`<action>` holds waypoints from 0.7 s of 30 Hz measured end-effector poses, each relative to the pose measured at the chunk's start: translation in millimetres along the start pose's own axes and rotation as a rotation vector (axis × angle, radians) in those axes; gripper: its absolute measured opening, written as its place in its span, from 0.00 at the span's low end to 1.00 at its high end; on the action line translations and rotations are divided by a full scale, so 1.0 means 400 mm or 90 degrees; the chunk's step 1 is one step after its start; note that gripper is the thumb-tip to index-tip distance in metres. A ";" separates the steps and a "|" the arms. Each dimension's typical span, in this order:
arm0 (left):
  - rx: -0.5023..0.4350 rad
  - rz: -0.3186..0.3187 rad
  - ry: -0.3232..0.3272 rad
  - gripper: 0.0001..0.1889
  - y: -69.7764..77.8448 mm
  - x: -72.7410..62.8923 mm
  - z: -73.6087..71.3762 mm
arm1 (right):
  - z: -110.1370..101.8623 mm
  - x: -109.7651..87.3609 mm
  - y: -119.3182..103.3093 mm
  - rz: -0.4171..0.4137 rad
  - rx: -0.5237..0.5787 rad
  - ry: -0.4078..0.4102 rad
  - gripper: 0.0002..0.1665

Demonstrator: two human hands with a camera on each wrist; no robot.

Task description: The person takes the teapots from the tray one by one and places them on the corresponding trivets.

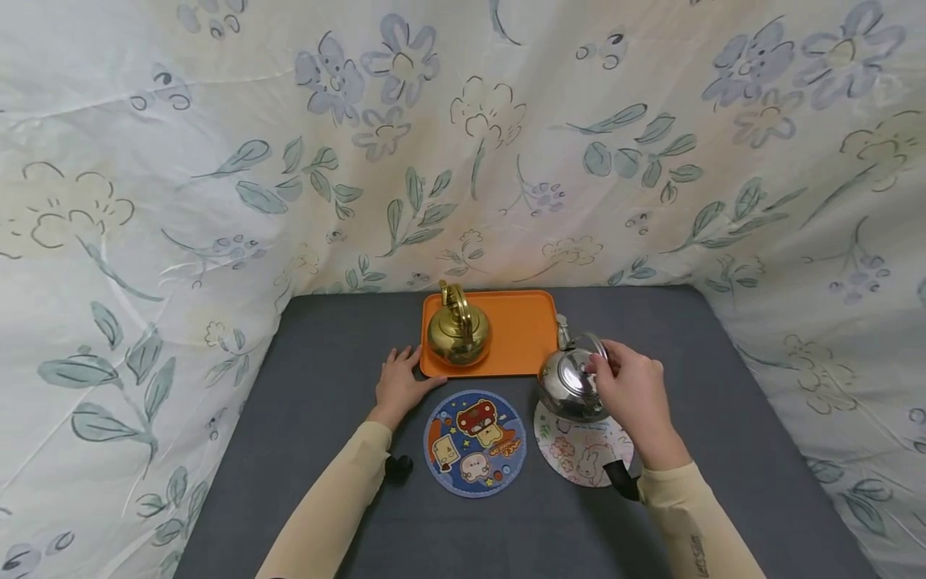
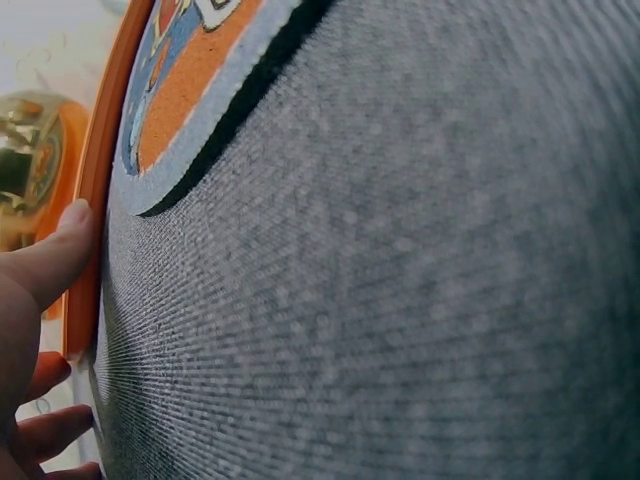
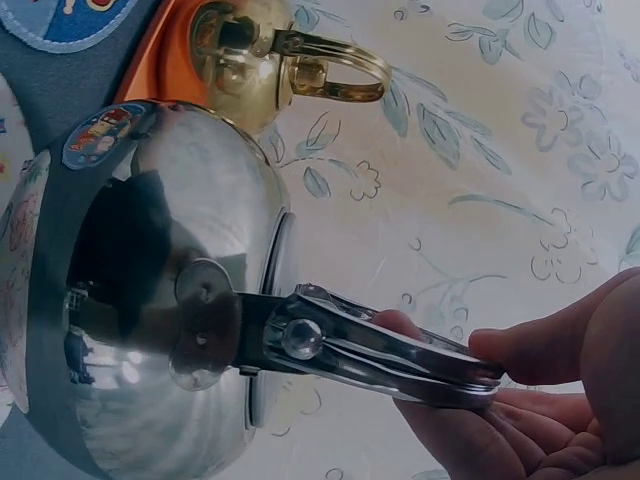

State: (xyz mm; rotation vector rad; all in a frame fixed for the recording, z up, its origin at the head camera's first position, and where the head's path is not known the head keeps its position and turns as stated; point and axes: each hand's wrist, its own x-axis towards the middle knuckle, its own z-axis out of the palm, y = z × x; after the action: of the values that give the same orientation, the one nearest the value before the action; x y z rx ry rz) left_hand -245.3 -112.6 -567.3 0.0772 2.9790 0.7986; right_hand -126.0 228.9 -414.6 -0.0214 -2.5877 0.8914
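My right hand [image 1: 637, 394] grips the arched handle [image 3: 390, 365] of a shiny silver kettle [image 1: 567, 394], thumb on one side and fingers curled round the other. The kettle is over the far part of a round white mat [image 1: 586, 462] with pink rabbit and flower prints, its spout pointing away beside the tray's right edge. At the front left corner of an orange tray [image 1: 522, 334], my left hand [image 1: 398, 388] rests with fingers spread, thumb along the tray's rim in the left wrist view. A gold kettle [image 1: 460, 336] stands on the tray's left half, handle upright.
A round blue mat [image 1: 473, 478] with cartoon food prints lies in front of the tray, left of the white mat. Everything is on a dark grey cloth-covered table [image 1: 506, 535]. Flower-printed fabric [image 1: 506, 185] hangs behind it and along both sides.
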 end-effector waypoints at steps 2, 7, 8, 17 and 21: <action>-0.001 0.000 -0.002 0.51 0.001 -0.001 -0.001 | -0.002 -0.008 0.005 0.004 -0.005 0.001 0.16; -0.010 0.002 -0.001 0.50 0.002 -0.001 -0.003 | -0.005 -0.027 0.020 0.015 -0.019 0.009 0.16; -0.011 0.002 -0.001 0.50 0.001 -0.001 -0.003 | -0.005 -0.031 0.022 0.017 -0.020 0.010 0.16; -0.003 -0.008 -0.007 0.50 0.000 0.002 0.000 | -0.005 -0.062 0.036 0.030 -0.028 0.015 0.15; -0.005 -0.013 -0.004 0.50 0.003 -0.001 -0.001 | -0.007 -0.076 0.039 0.035 -0.028 0.017 0.15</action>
State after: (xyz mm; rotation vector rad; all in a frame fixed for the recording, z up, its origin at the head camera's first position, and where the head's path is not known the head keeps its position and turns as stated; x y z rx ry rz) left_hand -245.0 -112.0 -566.3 0.0477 2.9664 0.8056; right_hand -98.9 238.7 -433.2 -0.1159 -2.5927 0.8484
